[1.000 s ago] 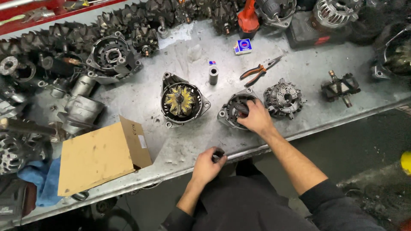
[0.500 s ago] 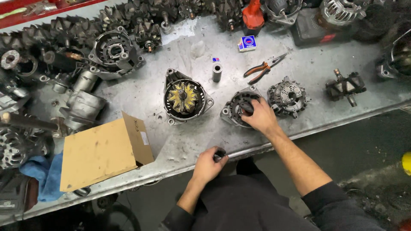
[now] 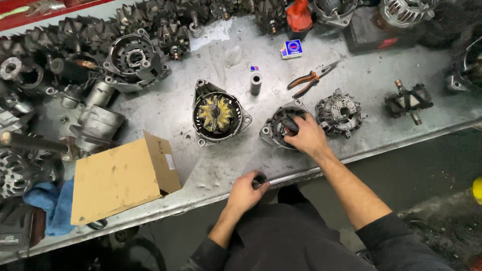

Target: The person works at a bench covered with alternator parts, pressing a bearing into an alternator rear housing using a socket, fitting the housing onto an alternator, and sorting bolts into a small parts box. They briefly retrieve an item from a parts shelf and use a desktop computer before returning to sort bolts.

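My right hand point(image 3: 306, 135) rests on a round grey alternator housing half point(image 3: 273, 129) on the metal workbench point(image 3: 165, 108), fingers gripping its dark centre. My left hand point(image 3: 245, 190) is at the bench's front edge, closed around a small dark part point(image 3: 259, 179). An open alternator body with a yellowish rotor point(image 3: 217, 114) lies left of the housing. A finned rectifier-like part point(image 3: 340, 112) sits right of my right hand.
A short metal sleeve point(image 3: 256, 83) and orange-handled pliers point(image 3: 309, 80) lie behind. A cardboard box point(image 3: 118, 175) sits front left beside a blue rag point(image 3: 50, 203). Several alternator parts crowd the back and left; a rotor point(image 3: 409, 100) lies right.
My right hand has shifted slightly on the housing half. The left hand stays at the bench edge with the small part.
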